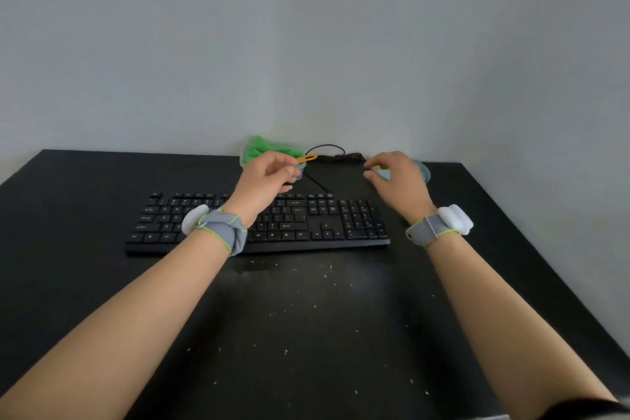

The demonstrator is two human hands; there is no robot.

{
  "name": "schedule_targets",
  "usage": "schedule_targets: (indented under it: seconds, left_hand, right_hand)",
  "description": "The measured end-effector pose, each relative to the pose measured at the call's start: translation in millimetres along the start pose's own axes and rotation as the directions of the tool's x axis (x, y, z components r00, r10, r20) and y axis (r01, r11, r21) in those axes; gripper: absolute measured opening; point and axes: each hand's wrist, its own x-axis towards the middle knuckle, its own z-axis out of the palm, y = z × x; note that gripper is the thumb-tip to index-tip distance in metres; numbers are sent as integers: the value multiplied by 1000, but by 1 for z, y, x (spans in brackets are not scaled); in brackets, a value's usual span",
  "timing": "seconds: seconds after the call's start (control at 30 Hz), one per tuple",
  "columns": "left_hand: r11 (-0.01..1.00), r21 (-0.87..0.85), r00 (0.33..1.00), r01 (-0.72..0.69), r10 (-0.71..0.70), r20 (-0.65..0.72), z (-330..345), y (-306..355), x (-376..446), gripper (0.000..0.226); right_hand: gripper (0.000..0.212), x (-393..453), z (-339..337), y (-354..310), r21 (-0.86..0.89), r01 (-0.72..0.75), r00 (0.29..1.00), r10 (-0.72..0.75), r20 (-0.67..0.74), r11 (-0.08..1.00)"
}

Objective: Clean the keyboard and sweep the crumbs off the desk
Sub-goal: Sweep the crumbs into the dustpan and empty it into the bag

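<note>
A black keyboard (306,218) lies across the middle of the black desk (85,187). Above its far edge my left hand (269,177) pinches a small tool with an orange-yellow loop handle (306,158); its lower part is hidden by my fingers. My right hand (399,181) hovers past the keyboard's right end, fingers loosely curved over a pale blue object (422,172) that it mostly hides. I cannot tell whether it touches that object. Several white crumbs (300,300) are scattered on the desk in front of the keyboard.
A green cloth (262,148) lies bunched at the desk's back edge against the grey wall. The keyboard's black cable (324,148) loops beside it. The desk's right edge (545,256) runs close to my right arm.
</note>
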Motion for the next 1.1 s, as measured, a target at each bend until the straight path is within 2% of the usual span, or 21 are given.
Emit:
schedule_targets:
  seconds: [0.13, 0.2, 0.37, 0.53, 0.8, 1.1]
  left_hand:
    - [1000, 10, 999, -5, 5, 52, 28, 7, -2, 15]
    - [1000, 24, 998, -6, 4, 62, 36, 8, -3, 16]
    - [998, 68, 996, -1, -5, 93, 46, 10, -5, 17]
    - [996, 92, 994, 7, -17, 109, 49, 12, -7, 18]
    - [995, 101, 992, 20, -33, 125, 52, 13, -8, 18]
    - [984, 177, 986, 25, -53, 156, 64, 10, -14, 17]
  right_hand:
    - [39, -13, -26, 26, -178, -249, 969, 245, -42, 952]
    - [50, -14, -32, 36, -243, -345, 936, 351, -19, 907]
    - [73, -19, -28, 50, -317, -448, 863, 496, 90, 836]
    - [72, -17, -16, 53, -331, -464, 845, 523, 114, 822]
    - [49, -14, -7, 57, -300, -426, 859, 485, 161, 854]
    - [60, -24, -15, 51, -213, -418, 890, 445, 96, 883]
